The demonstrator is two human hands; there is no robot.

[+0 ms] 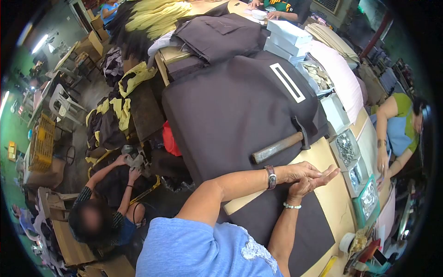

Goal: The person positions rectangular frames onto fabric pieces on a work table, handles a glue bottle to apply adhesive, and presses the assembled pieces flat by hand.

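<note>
"Lying where, the hammer [277, 147]?"

"It's resting on dark cloth [221, 111], its head pointing toward the right edge of the table [341, 203], just beyond the nearer left hand [294, 171]."

"Pinching?"

"I can't tell; it's meeting the outstretched right hand [306, 185]."

At left, green wall [9, 127]; at far left, grey wall [63, 19] with glowing fluorescent tube [40, 43] nearby. On the left side, white plastic chair [59, 95] on dull grey floor [84, 87]. At far right, slanting red pole [376, 35] near dim greenish wall [402, 51].
</note>
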